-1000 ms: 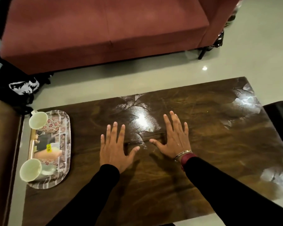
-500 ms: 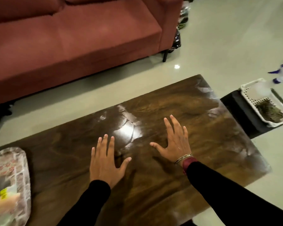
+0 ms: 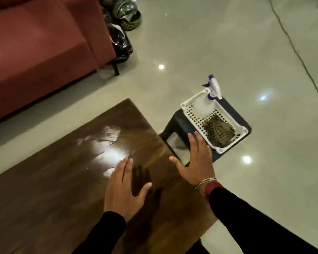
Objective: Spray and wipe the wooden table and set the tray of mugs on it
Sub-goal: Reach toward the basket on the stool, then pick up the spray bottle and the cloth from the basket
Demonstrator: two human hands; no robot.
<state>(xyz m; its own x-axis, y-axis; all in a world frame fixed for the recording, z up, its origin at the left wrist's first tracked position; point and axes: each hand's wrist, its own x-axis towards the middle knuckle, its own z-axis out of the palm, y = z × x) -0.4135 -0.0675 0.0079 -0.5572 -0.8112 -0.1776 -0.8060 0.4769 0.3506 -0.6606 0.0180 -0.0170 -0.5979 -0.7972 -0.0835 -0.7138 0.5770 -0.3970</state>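
Both hands are empty. The left hand point(image 3: 123, 189) is flat over the tabletop point(image 3: 53, 180) near its right edge, fingers straight and close together, with its shadow on the wood beside it; whether the palm touches the wood is hard to tell. The right hand point(image 3: 198, 164) has its fingers spread and reaches past the right edge toward a white basket point(image 3: 232, 141) on a dark stool point(image 3: 180, 125) just beside the tabletop's far right corner. The spray bottle point(image 3: 206, 101) lies tilted in the far end of the basket, its blue-and-white head poking over the rim, and the crumpled cloth point(image 3: 218, 130) fills the near end. The tray of mugs is out of view. Fetching bottle and cloth looks like the step in hand, with spraying and wiping yet to come. The basket looks light and covers much of the small stool, so a sideways tug on the bottle could drag it off. Seizing the bottle by its trigger could squirt liquid onto the glossy floor point(image 3: 228, 43) and leave it slippery. The cloth might also snag in the basket's grid and lift it.
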